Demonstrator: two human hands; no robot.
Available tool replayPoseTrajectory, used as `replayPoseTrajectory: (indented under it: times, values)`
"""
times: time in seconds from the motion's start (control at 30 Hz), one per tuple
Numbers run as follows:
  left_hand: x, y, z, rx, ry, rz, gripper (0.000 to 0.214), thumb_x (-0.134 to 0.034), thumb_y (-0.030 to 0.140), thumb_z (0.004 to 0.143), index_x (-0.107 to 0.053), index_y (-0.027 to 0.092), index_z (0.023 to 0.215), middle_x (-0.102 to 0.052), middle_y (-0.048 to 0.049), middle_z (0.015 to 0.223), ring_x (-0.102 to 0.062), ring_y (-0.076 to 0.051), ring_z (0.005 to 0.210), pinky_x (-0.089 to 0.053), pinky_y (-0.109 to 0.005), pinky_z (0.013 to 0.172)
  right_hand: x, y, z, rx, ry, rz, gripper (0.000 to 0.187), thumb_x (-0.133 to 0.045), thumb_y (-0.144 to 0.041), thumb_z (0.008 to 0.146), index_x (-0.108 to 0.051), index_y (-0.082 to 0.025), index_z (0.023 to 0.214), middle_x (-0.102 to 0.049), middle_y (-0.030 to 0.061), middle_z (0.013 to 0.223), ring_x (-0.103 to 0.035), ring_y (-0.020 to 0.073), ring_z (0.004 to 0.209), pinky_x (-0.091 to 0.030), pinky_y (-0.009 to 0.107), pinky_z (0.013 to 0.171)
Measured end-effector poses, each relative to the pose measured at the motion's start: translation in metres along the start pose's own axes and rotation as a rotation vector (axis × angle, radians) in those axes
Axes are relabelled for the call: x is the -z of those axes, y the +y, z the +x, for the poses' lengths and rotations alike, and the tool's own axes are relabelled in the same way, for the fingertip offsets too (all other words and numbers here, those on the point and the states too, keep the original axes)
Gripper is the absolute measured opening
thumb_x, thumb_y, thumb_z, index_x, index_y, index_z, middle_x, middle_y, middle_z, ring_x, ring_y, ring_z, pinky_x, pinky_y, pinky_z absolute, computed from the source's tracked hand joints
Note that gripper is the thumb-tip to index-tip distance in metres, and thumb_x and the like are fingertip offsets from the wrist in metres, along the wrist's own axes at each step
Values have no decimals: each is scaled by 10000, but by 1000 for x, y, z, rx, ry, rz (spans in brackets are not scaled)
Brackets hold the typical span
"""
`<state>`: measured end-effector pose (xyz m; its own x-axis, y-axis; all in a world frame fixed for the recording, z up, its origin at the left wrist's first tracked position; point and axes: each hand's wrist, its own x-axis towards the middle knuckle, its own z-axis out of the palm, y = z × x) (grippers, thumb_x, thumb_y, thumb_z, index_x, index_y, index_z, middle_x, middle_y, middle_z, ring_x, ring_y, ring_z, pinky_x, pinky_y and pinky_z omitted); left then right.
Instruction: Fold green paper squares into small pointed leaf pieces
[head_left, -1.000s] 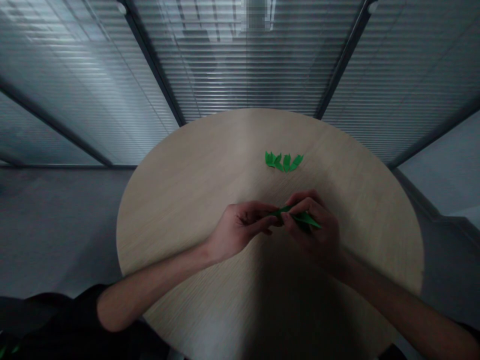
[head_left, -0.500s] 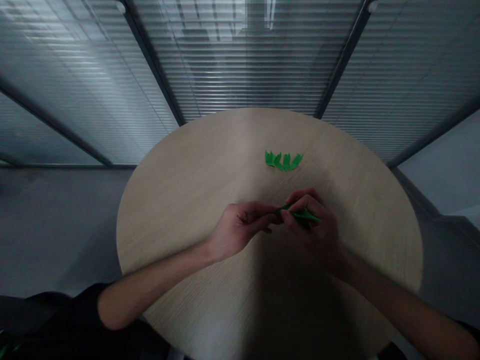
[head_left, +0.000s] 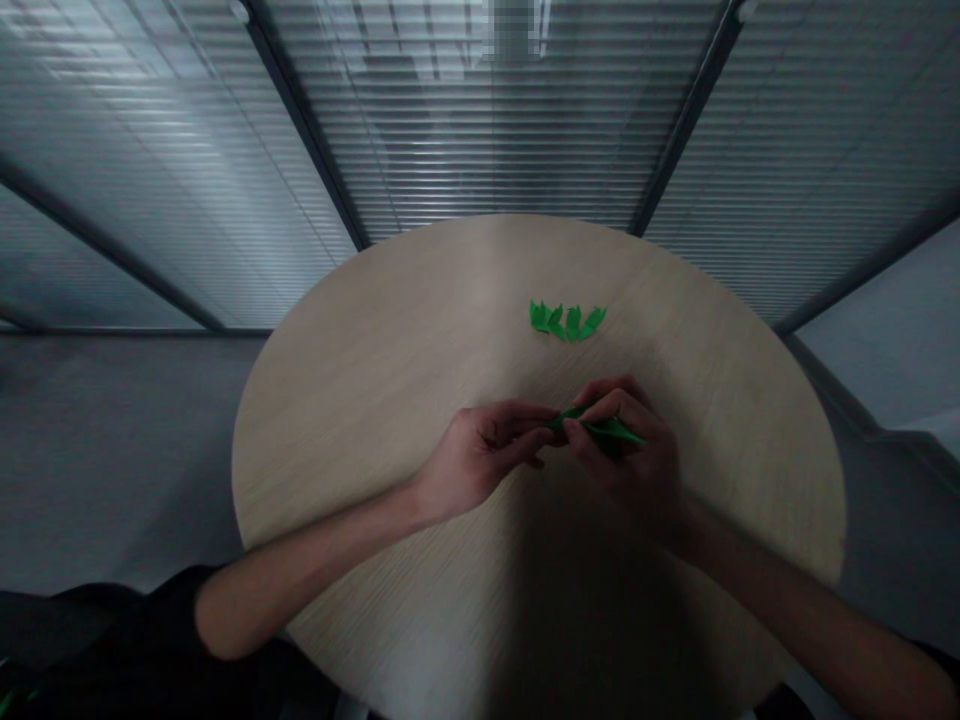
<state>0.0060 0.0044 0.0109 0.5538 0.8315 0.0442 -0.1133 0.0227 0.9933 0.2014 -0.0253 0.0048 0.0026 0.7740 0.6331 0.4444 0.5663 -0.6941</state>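
Note:
Both of my hands meet over the middle of a round light-wood table [head_left: 360,400]. My left hand [head_left: 480,455] pinches one end of a small folded green paper piece [head_left: 606,430]. My right hand [head_left: 626,455] is closed on the same piece, thumb and forefinger pressed along its fold. The piece's pointed tip sticks out to the right between my fingers. Further back on the table lies a short row of several folded green paper pieces [head_left: 566,321], apart from both hands.
Behind the table run glass walls with horizontal blinds [head_left: 480,120] and dark frame posts [head_left: 307,130]. The grey floor [head_left: 112,450] shows to the left and right of the table. My dark sleeve [head_left: 112,650] is at the lower left.
My hands have stayed in place. The fingers of my right hand have shifted slightly along the green piece, whose tip has risen a little.

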Motion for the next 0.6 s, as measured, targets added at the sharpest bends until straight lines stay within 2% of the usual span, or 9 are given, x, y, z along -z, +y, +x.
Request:
replayPoseTrajectory:
  times: [0.43, 0.6]
  values:
    - [1, 3, 1, 1, -27, 40, 251, -674, 224, 962, -732, 110, 1178, -821, -119, 1020, -795, -206, 947, -640, -233, 706, 1, 1, 0, -34, -11, -8, 144, -719, -181, 901, -598, -223, 837, -615, 16, 951, -629, 151, 820, -530, 302, 717]
    - [1, 5, 0, -9, -5, 82, 264, -698, 228, 940, -755, 109, 1169, -822, -111, 1007, -782, -168, 834, -628, -216, 676, 1, 1, 0, -22, -21, -13, 146, -716, -176, 904, -593, -226, 844, -615, 15, 950, -631, 149, 817, -535, 300, 715]
